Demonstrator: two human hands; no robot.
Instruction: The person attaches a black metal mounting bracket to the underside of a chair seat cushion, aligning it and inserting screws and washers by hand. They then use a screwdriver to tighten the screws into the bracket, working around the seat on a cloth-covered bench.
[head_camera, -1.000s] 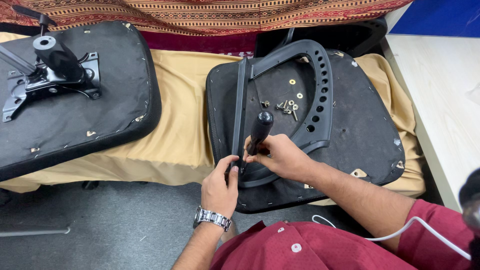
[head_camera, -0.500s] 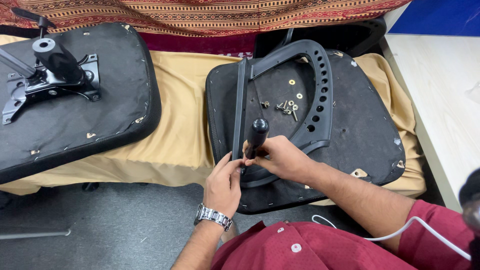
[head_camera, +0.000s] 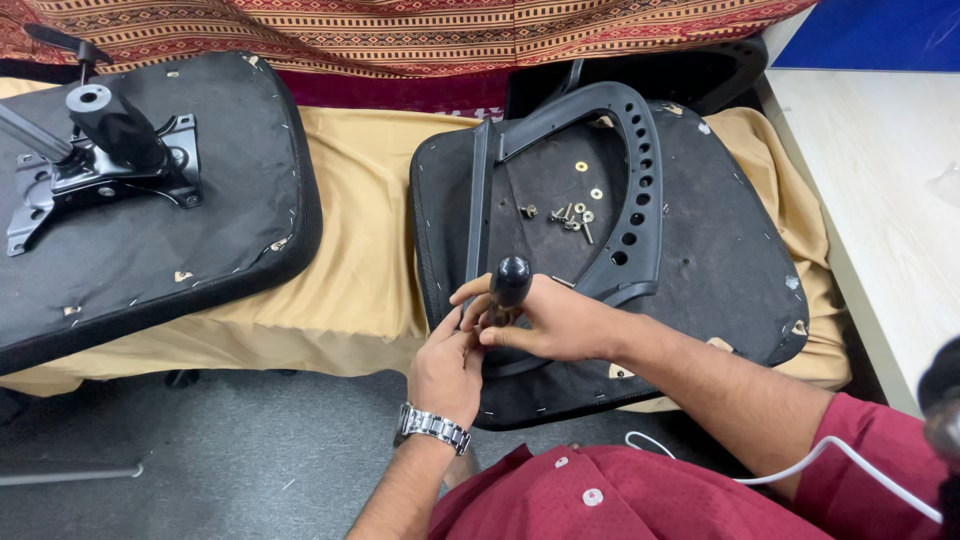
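An upturned black chair seat lies on a yellow cloth, with a black plastic armrest frame resting on it. A black-handled screwdriver stands upright at the frame's near end. My right hand grips its handle. My left hand, wearing a metal wristwatch, pinches the lower shaft of the screwdriver just under the right hand. Several loose screws and washers lie on the seat inside the frame.
A second upturned seat with a metal tilt mechanism sits to the left. A patterned cloth hangs behind. A pale wooden surface lies on the right. Grey floor shows below, and a white cable crosses my shirt.
The screwdriver handle has tilted slightly and my hands have shifted a little around it. The seat, frame and screws have not moved.
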